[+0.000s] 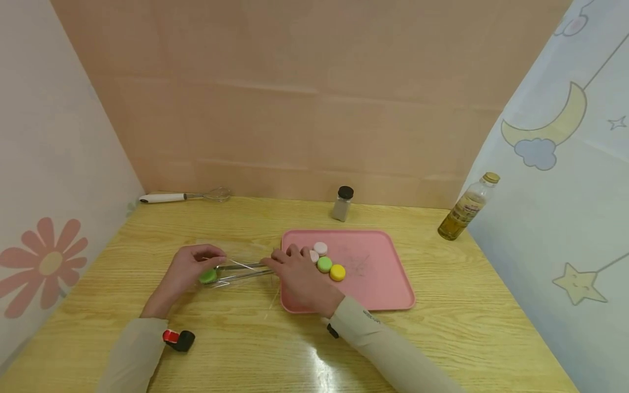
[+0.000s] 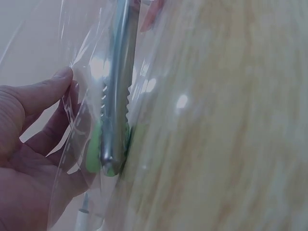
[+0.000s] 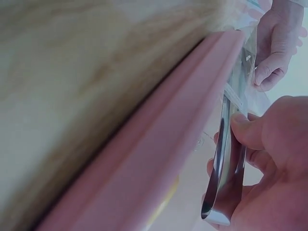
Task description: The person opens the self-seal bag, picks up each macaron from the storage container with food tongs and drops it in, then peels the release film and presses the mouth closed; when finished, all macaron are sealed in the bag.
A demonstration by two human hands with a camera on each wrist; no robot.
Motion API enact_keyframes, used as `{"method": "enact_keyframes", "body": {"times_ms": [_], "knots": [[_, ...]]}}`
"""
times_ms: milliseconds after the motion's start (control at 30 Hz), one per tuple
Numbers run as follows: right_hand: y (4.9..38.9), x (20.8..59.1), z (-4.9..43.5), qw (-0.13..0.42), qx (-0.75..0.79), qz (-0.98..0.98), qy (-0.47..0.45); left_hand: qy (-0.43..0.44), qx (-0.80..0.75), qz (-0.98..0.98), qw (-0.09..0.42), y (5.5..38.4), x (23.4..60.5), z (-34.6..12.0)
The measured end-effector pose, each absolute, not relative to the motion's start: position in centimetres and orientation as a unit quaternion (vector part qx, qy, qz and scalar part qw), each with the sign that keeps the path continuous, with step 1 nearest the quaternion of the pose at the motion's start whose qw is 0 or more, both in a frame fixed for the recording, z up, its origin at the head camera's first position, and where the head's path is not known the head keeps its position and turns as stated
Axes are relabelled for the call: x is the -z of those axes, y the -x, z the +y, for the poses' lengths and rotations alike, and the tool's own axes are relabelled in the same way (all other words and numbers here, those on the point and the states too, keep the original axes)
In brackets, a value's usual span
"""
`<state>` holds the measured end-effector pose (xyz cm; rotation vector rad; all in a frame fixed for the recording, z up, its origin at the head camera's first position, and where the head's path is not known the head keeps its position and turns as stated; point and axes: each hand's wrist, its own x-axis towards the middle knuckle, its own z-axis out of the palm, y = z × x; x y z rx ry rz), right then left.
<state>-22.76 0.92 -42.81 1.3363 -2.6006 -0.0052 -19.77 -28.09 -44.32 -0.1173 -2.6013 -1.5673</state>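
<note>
My left hand (image 1: 185, 273) pinches the edge of a clear plastic bag (image 2: 79, 57) on the left of the table. With my right hand (image 1: 306, 279) I grip metal tongs (image 3: 226, 185) near the tray's left edge. The tongs reach leftward into the bag, and in the left wrist view their serrated tips are around a green macaron (image 2: 93, 153). Whether that macaron rests on the bag's bottom I cannot tell. Beside my right hand, several macarons lie on the pink tray (image 1: 380, 289): pale pink ones (image 1: 320, 249), a green one (image 1: 325, 265) and a yellow one (image 1: 337, 272).
A whisk (image 1: 167, 197) lies along the back left of the wooden table (image 1: 245, 349). Behind the tray stands a small black-capped jar (image 1: 342, 204). An oil bottle (image 1: 464, 213) is at the back right, near the patterned side wall.
</note>
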Motion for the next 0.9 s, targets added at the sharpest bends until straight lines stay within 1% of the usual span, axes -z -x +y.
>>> {"method": "enact_keyframes", "body": {"times_ms": [367,600,900], "knots": [[22.7,42.5,1.7,0.098,0.005,-0.89,-0.445,0.045,0.516,-0.854,0.052,19.7,44.4,-28.0],[22.7,42.5,3.4,0.133,0.018,-0.889,-0.438,0.042,0.51,-0.858,0.048,19.8,44.9,-28.2],[22.2,42.1,6.6,0.137,0.015,-0.894,-0.427,0.053,0.512,-0.856,0.055,19.7,44.4,-28.3]]}}
